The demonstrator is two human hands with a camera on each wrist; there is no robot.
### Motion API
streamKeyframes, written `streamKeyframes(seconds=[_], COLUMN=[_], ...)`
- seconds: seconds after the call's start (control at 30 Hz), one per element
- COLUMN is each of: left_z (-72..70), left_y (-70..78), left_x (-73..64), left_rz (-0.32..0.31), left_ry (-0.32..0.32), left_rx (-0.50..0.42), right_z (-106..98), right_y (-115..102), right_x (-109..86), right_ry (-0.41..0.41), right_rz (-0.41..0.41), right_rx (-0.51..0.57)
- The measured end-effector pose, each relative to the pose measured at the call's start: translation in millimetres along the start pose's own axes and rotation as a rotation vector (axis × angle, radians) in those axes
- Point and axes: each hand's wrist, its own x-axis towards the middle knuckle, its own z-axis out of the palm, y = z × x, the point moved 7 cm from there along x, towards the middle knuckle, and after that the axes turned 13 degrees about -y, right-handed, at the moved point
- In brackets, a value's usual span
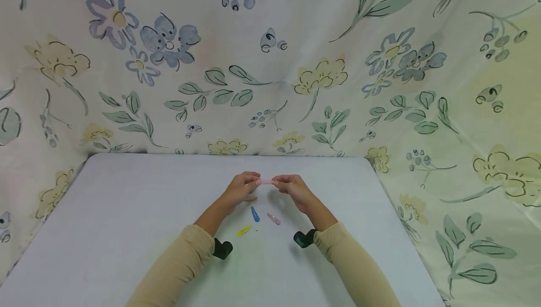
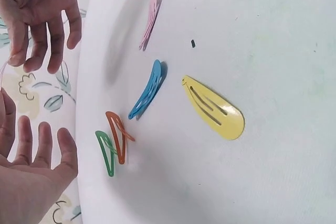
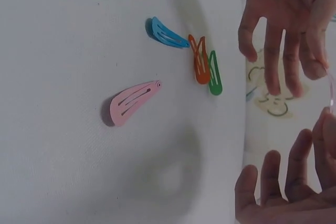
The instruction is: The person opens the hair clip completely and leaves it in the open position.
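Note:
A thin pink strip [image 1: 266, 181] stretches between the two hands above the far part of the table; its exact kind is unclear. My left hand [image 1: 241, 190] pinches one end between thumb and forefinger, and my right hand [image 1: 297, 192] pinches the other. The remaining fingers of both hands are spread in the wrist views. Below them lie snap hair clips: a blue one [image 2: 147, 90], a pink one [image 3: 131, 103], a yellow one [image 2: 215, 108], and an orange one [image 3: 201, 66] beside a green one [image 3: 215, 74]. The orange and green clips have their parts sprung apart.
The white table [image 1: 139, 213] ends at a far edge just beyond the hands. Behind it hangs a floral cloth [image 1: 253, 124]. A tiny dark scrap [image 2: 192, 43] lies near the yellow clip. Dark camera mounts [image 1: 222, 249] sit at both wrists.

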Motion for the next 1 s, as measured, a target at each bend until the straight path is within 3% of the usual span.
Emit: streamKeyframes(seconds=[0.27, 0.4, 0.6, 0.73, 1.0], left_z=[-1.1, -2.1, 1.1, 4.1, 11.9], left_y=[5.4, 5.2, 10.9, 10.9, 10.0], left_x=[-1.6, 1.0, 3.5, 2.2, -3.5], left_rz=[-0.020, 0.015, 0.157, 0.177, 0.262], left_ry=[0.046, 0.072, 0.131, 0.152, 0.173], left_rx=[0.052, 0.146, 0.424, 0.552, 0.804], right_z=[-1.6, -4.0, -5.8, -0.5, 6.2], right_y=[-1.6, 1.7, -0.8, -6.9, -7.8], right_x=[-0.2, 1.4, 2.8, 0.7, -3.5], right_ry=[0.012, 0.040, 0.131, 0.164, 0.212], right_rz=[0.006, 0.011, -0.084, -0.194, -0.258], right_rx=[-0.030, -0.089, -0.397, -0.589, -0.776])
